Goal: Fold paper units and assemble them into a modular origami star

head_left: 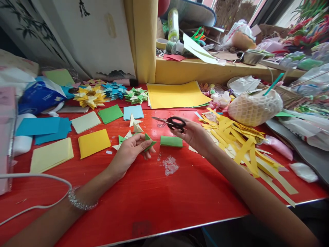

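In my left hand (133,147), a small folded green paper piece (149,142) is pinched between thumb and fingers. My right hand (191,135) grips a pair of scissors (177,123) by its black handles, the blades pointing left. Below the scissors, a green paper rectangle (171,141) with a fold lies on the red table. Folded cream pieces (134,121) stand just beyond my left hand. More green and white folded pieces (122,140) lie beside its fingers, partly covered by them.
Stacks of yellow (94,143), cream, green and blue paper (38,127) lie at left. Folded paper stars (89,97) and a yellow sheet (174,95) are at the back. Paper strips (241,140) spread on the right. A white cable (51,175) curves at front left.
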A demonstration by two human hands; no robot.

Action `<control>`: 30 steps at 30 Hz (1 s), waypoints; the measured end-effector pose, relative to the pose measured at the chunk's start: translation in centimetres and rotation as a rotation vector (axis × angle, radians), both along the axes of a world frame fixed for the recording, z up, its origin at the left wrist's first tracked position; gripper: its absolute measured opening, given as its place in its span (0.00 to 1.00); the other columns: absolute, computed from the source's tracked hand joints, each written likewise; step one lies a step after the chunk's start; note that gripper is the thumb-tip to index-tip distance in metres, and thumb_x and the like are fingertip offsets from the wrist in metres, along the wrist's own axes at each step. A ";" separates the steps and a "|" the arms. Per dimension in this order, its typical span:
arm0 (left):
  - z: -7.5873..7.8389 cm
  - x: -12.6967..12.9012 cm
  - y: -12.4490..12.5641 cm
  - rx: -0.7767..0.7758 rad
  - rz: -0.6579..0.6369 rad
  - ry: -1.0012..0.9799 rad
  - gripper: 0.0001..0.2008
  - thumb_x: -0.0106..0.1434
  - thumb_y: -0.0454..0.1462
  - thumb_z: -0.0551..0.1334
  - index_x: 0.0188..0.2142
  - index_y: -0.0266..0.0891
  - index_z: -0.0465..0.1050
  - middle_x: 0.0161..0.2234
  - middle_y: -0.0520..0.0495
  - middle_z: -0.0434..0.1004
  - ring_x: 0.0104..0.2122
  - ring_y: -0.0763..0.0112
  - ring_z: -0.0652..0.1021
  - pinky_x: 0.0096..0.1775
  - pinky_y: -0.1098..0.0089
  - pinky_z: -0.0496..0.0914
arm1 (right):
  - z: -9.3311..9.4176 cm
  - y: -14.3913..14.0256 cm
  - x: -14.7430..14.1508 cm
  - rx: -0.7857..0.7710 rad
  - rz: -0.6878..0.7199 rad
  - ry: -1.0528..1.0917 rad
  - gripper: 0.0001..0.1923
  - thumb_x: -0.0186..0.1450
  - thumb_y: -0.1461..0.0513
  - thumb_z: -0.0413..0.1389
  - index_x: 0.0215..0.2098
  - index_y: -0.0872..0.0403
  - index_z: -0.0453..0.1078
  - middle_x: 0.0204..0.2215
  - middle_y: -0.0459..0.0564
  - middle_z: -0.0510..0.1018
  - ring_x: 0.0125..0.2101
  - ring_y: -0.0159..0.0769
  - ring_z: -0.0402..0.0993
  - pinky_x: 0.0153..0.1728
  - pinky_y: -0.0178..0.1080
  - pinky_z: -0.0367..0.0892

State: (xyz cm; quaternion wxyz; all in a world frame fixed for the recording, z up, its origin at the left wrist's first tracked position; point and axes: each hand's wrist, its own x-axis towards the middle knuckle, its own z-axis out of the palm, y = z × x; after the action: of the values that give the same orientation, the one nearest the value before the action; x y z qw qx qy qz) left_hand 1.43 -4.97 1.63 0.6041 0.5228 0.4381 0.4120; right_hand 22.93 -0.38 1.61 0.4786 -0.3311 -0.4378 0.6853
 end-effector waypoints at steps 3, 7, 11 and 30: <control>-0.1 0.0 0.0 0.005 0.006 -0.010 0.07 0.58 0.39 0.58 0.32 0.37 0.66 0.25 0.51 0.73 0.21 0.76 0.71 0.24 0.75 0.67 | -0.4 -1.3 -1.0 -0.055 0.119 0.073 0.15 0.58 0.64 0.50 0.44 0.57 0.66 0.43 0.54 0.72 0.41 0.35 0.70 0.49 0.41 0.63; -0.1 0.1 0.0 0.047 0.016 -0.018 0.06 0.58 0.37 0.59 0.34 0.37 0.67 0.27 0.51 0.73 0.25 0.74 0.73 0.25 0.74 0.69 | -0.4 -2.7 -2.0 -0.114 0.353 0.016 0.16 0.56 0.67 0.54 0.43 0.54 0.66 0.39 0.50 0.72 0.39 0.32 0.70 0.46 0.39 0.64; 0.2 0.2 -0.4 0.092 -0.032 0.021 0.03 0.59 0.36 0.58 0.31 0.37 0.67 0.26 0.52 0.73 0.25 0.75 0.73 0.29 0.74 0.69 | 0.4 -3.6 -2.6 -0.105 0.529 -0.155 0.20 0.52 0.70 0.58 0.43 0.53 0.64 0.32 0.45 0.72 0.32 0.26 0.70 0.35 0.30 0.66; 0.0 0.0 -2.0 0.582 0.277 0.191 0.03 0.63 0.35 0.53 0.35 0.41 0.64 0.30 0.51 0.75 0.28 0.75 0.73 0.32 0.71 0.69 | 0.4 -4.9 -3.2 0.172 0.323 -0.483 0.26 0.49 0.60 0.62 0.44 0.51 0.60 0.26 0.41 0.56 0.23 0.25 0.59 0.20 0.30 0.63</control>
State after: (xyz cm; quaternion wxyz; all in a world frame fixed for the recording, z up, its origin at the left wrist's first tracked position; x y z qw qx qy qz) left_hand 1.46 -7.00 1.64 0.3241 0.6451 0.4238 0.5470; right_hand 19.77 -5.28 1.99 0.2718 -0.3687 -0.6425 0.6143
